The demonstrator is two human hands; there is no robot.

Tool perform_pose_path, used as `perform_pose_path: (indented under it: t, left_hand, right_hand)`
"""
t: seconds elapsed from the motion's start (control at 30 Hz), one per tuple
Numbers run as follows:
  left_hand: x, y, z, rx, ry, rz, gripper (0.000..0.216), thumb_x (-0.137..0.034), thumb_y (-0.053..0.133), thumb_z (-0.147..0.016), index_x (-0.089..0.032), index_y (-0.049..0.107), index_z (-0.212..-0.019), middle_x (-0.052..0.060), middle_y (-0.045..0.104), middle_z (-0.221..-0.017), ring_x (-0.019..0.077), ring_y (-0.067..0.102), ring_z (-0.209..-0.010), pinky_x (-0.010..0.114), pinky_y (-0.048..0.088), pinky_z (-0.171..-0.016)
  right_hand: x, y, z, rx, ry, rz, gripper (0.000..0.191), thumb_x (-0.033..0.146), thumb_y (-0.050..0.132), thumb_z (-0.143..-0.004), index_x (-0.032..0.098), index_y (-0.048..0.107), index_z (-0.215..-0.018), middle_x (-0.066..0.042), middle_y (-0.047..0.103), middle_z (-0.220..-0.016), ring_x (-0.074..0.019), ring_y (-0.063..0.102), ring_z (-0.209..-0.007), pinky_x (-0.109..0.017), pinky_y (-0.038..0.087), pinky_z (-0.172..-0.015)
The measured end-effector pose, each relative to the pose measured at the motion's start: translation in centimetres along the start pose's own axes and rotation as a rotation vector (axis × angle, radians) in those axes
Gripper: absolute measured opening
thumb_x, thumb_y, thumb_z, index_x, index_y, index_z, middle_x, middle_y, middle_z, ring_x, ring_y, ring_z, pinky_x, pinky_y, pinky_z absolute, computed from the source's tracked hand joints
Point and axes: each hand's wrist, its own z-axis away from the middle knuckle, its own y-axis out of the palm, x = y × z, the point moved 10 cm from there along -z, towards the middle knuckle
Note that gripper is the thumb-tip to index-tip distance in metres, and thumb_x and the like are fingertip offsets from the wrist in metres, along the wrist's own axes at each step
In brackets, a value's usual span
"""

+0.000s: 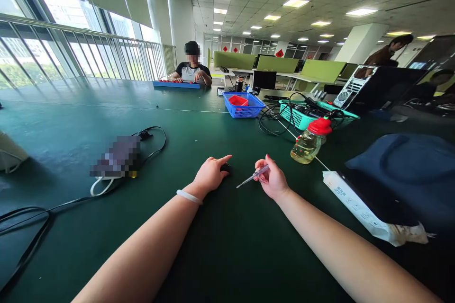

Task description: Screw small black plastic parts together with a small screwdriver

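Note:
Over the dark green tabletop (170, 241), my right hand (276, 182) is closed around a slim screwdriver (250, 178) with a clear handle. Its thin tip points left and down, toward the space between my hands. My left hand (209, 173), with a white band at the wrist, rests on the table to the left. Its thumb and fingers grip a small dark rounded object (226, 167), and the index finger stretches out above it. Most of that object is hidden by the hand, so its kind cannot be made out.
A bottle with a red lid (307, 144), a green basket of cables (300, 116) and a blue basket (245, 106) stand beyond my right hand. A tissue pack (359, 206) and dark bag (419, 175) lie right. Left is a phone-like blurred object (119, 156) with cables. A person (192, 68) sits opposite.

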Motion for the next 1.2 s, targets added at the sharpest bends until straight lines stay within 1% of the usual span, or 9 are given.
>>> perform_pose_path:
  t: [0.17, 0.27, 0.37, 0.47, 0.57, 0.63, 0.73, 0.97, 1.2]
  left_hand:
    - [0.1, 0.1, 0.2, 0.002, 0.013, 0.009, 0.065, -0.021, 0.067, -0.084, -0.027, 0.049, -0.146, 0.006, 0.072, -0.112, 0.0233, 0.06, -0.108, 0.035, 0.048, -0.099]
    - [0.5, 0.3, 0.0, -0.002, 0.002, 0.007, 0.069, -0.023, 0.069, -0.082, -0.027, 0.046, -0.147, 0.007, 0.073, -0.113, 0.0244, 0.06, -0.109, 0.038, 0.048, -0.099]
    - [1.1, 0.4, -0.1, -0.004, -0.012, 0.044, 0.073, -0.026, 0.072, -0.08, -0.025, 0.046, -0.148, 0.006, 0.073, -0.115, 0.0251, 0.06, -0.112, 0.038, 0.048, -0.1]
    - [1.4, 0.5, -0.3, -0.011, -0.019, 0.069, 0.073, -0.026, 0.074, -0.078, -0.026, 0.047, -0.146, 0.005, 0.073, -0.116, 0.0245, 0.061, -0.112, 0.038, 0.048, -0.1]
    - [1.4, 0.4, -0.3, -0.02, -0.024, 0.073, 0.071, -0.027, 0.074, -0.077, -0.026, 0.05, -0.144, 0.005, 0.073, -0.115, 0.0245, 0.062, -0.112, 0.038, 0.048, -0.1]
    - [1.4, 0.4, -0.2, -0.023, -0.03, 0.067, 0.07, -0.027, 0.074, -0.077, -0.025, 0.052, -0.143, 0.005, 0.074, -0.114, 0.0248, 0.062, -0.112, 0.037, 0.048, -0.1]
    - [1.3, 0.3, -0.2, -0.027, -0.031, 0.058, 0.065, -0.026, 0.074, -0.077, -0.024, 0.056, -0.139, 0.006, 0.074, -0.113, 0.0255, 0.063, -0.112, 0.037, 0.049, -0.099]
    - [1.2, 0.1, -0.1, -0.023, -0.018, 0.056, 0.042, -0.025, 0.071, -0.077, -0.023, 0.07, -0.119, 0.005, 0.074, -0.111, 0.0245, 0.064, -0.108, 0.036, 0.05, -0.097]
    - [1.2, 0.2, -0.1, -0.03, -0.013, 0.051, 0.039, -0.024, 0.07, -0.078, -0.024, 0.071, -0.117, 0.005, 0.074, -0.108, 0.0244, 0.063, -0.108, 0.036, 0.05, -0.098]
  right_hand:
    - [0.5, 0.2, 0.3, 0.036, -0.015, -0.02, 0.053, 0.075, 0.064, -0.074, 0.022, 0.063, -0.067, 0.007, 0.04, -0.041, -0.0073, 0.025, -0.034, -0.029, 0.039, -0.044]
    - [0.8, 0.1, 0.6, 0.037, -0.034, -0.007, 0.05, 0.071, 0.069, -0.071, 0.022, 0.063, -0.068, 0.005, 0.047, -0.049, -0.0076, 0.031, -0.038, -0.03, 0.042, -0.049]
    - [1.9, 0.6, 1.3, 0.082, -0.121, 0.114, 0.046, 0.067, 0.069, -0.075, 0.023, 0.062, -0.066, 0.004, 0.048, -0.053, -0.0107, 0.04, -0.045, -0.031, 0.043, -0.054]
    - [4.0, 2.9, 3.0, 0.228, -0.31, 0.452, 0.044, 0.062, 0.059, -0.087, 0.023, 0.061, -0.065, 0.001, 0.05, -0.056, -0.0158, 0.049, -0.054, -0.032, 0.043, -0.059]
    - [6.0, 6.2, 5.9, 0.387, -0.589, 0.779, 0.035, 0.046, 0.051, -0.096, 0.023, 0.064, -0.074, -0.004, 0.061, -0.072, -0.0185, 0.056, -0.068, -0.033, 0.044, -0.066]
    - [6.2, 8.2, 7.8, 0.475, -0.741, 0.966, 0.025, 0.034, 0.051, -0.096, 0.022, 0.065, -0.079, -0.004, 0.062, -0.075, -0.0182, 0.056, -0.07, -0.033, 0.043, -0.068]
    - [5.9, 10.2, 9.8, 0.546, -0.913, 1.154, 0.02, 0.026, 0.053, -0.094, 0.022, 0.063, -0.077, -0.002, 0.059, -0.07, -0.0174, 0.052, -0.068, -0.034, 0.042, -0.071]
    - [5.0, 10.5, 9.8, 0.535, -0.949, 1.271, 0.012, 0.025, 0.058, -0.092, 0.022, 0.063, -0.082, -0.002, 0.061, -0.073, -0.0183, 0.055, -0.071, -0.036, 0.042, -0.079]
    - [4.0, 11.0, 10.2, 0.569, -0.971, 1.368, 0.011, 0.028, 0.06, -0.09, 0.022, 0.064, -0.083, -0.002, 0.062, -0.073, -0.0179, 0.055, -0.069, -0.039, 0.043, -0.088]
